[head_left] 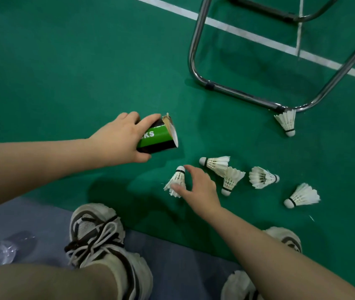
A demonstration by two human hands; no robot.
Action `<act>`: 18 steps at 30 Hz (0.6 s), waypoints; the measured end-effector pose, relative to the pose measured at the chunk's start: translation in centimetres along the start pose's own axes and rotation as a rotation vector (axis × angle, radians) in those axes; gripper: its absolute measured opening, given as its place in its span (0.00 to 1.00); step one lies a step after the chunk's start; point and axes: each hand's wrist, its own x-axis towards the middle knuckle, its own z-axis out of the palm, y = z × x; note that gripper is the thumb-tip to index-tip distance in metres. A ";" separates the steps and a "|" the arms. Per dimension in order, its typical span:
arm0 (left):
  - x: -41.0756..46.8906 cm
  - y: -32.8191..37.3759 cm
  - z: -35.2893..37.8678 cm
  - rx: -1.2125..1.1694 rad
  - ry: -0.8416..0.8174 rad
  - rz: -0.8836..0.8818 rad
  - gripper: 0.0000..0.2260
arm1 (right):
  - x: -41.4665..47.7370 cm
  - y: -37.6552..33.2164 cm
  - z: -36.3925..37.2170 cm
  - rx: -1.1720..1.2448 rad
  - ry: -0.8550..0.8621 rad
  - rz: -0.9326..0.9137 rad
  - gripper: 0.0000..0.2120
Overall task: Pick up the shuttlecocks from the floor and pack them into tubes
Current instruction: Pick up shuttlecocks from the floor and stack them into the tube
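Green floor (64, 61); left hand (118, 140) grips "KS" tube (159, 139); right hand (200, 189) pinches shuttlecock (177, 177)

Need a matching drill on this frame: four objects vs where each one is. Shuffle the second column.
Column 1:
1 tube
2 nearest shuttlecock
3 farthest shuttlecock
4 plastic bottle

Column 2:
A by the chair frame
B gripped by the left hand
C on the grey floor area
D pinched by the right hand

Pairs: 1-B, 2-D, 3-A, 4-C
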 end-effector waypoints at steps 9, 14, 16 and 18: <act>-1.0 -0.1 -0.4 0.006 0.009 0.000 0.42 | 0.3 -0.2 1.3 -0.174 0.132 0.071 0.17; -1.2 -0.6 -0.3 0.010 -0.008 -0.017 0.41 | 1.6 -0.5 -1.3 0.285 0.451 0.222 0.10; -1.2 -0.7 -0.3 0.006 -0.011 -0.023 0.41 | 2.5 -1.3 -3.6 0.626 0.609 0.254 0.07; -1.0 -0.6 -0.4 -0.001 -0.014 -0.027 0.41 | 3.2 -2.5 -6.0 0.963 0.603 0.233 0.07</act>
